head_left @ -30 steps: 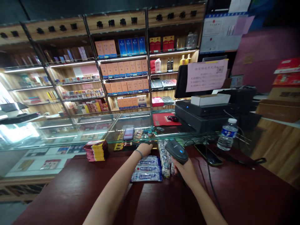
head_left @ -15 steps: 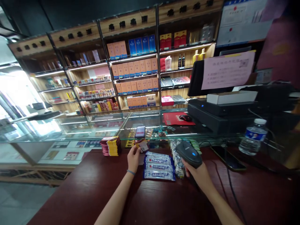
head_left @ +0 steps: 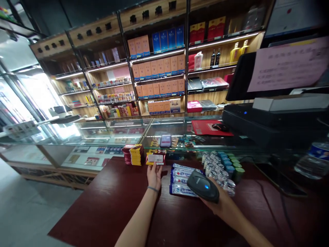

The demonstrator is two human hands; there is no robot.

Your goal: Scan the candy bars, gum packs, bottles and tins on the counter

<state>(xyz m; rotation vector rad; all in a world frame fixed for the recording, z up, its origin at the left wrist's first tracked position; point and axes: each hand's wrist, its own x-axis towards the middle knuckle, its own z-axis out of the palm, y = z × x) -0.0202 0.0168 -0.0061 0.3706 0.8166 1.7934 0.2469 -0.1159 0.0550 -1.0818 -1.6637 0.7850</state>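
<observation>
My left hand (head_left: 154,176) is closed on a small red and yellow packet (head_left: 155,158), whose white barcode label faces me. Just left of it stands a stack of similar red and yellow packets (head_left: 133,154). My right hand (head_left: 218,202) grips a black barcode scanner (head_left: 203,186) with a blue light on top. The scanner hangs over the right part of a row of blue and white wrapped bars (head_left: 181,180) and hides some of them. Small silver-topped bottles or cans (head_left: 215,166) stand in rows behind my right hand.
Blue and green round-topped items (head_left: 233,164) stand beside the silver ones. A phone (head_left: 280,180) and a water bottle (head_left: 313,159) are at the right of the dark red counter (head_left: 102,206). A glass display case (head_left: 120,133) runs behind, with a mouse (head_left: 220,127) on top.
The view has shifted, so most things sit elsewhere in the picture. The packet in my left hand has turned its barcode side up. The scanner has moved left over the wrapped bars.
</observation>
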